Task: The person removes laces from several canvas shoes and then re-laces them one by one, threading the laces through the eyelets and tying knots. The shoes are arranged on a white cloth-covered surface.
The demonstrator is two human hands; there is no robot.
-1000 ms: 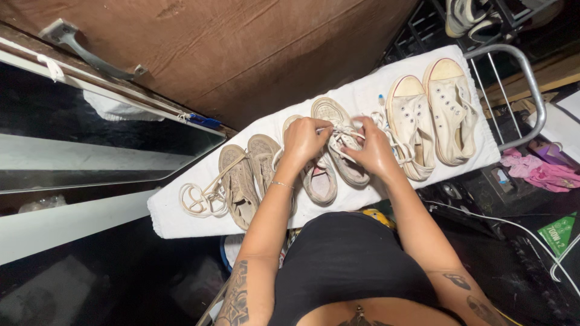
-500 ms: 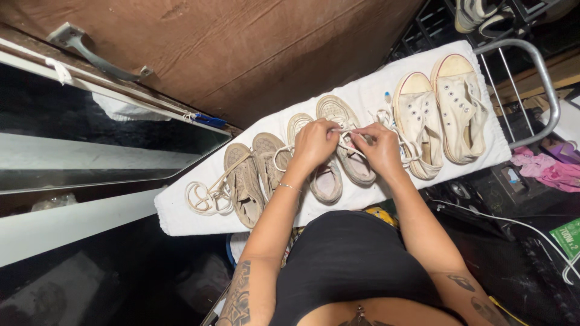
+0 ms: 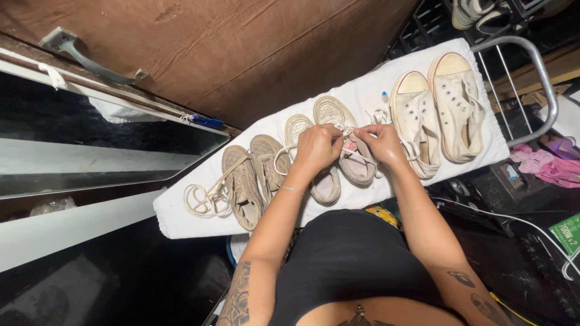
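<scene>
Six worn canvas shoes, in three pairs, lie in a row on a narrow white towel-covered surface (image 3: pixel 181 220) that runs diagonally from lower left to upper right below a brown wooden door (image 3: pixel 241 54). At far left, a coil of loose laces (image 3: pixel 202 199) rests beside the tan pair (image 3: pixel 251 175), two shoes side by side with toes pointing up toward the door. At centre, the grey-white pair (image 3: pixel 335 151) lies the same way, long axes running from the person toward the door, heels nearest the person. The left hand (image 3: pixel 317 148) is closed, fingers pinched on a white lace (image 3: pixel 284 158) over the left shoe of this pair; the right hand (image 3: pixel 379 140), just beside it, pinches the same lace at the right shoe's eyelets. The two hands nearly touch. At right, the white pair (image 3: pixel 438 111), the largest two, lies with rubber toe caps pointing away from the person, next to a curved metal rail (image 3: pixel 544 78). Pink slippers (image 3: pixel 547 166) sit on the dark floor at far right.
</scene>
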